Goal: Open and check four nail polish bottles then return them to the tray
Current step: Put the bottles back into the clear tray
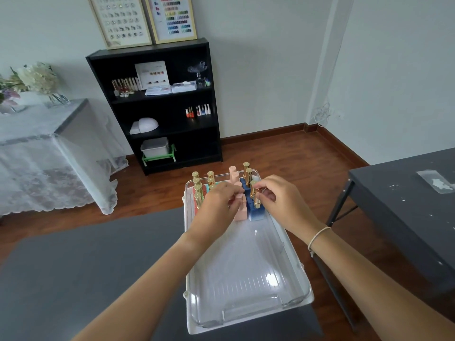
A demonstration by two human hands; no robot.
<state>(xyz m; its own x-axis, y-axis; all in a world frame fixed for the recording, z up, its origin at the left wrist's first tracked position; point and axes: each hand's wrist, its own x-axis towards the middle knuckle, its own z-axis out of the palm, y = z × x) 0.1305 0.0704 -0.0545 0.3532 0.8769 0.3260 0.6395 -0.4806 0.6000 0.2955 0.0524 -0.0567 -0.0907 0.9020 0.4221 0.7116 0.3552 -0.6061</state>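
Observation:
A clear plastic tray lies on the grey table in front of me, with several nail polish bottles standing at its far end. The near ones are a pink bottle and a blue bottle with a gold cap. My left hand has its fingers closed on the pink bottle's cap. My right hand pinches the gold cap of the blue bottle. Both bottles stand inside the tray. More gold-capped bottles stand in rows on the tray's far left.
The grey table stretches to my left. A dark desk stands to the right. Beyond the tray are a black shelf unit with bottles and boxes, and a lace-covered table with flowers at the left.

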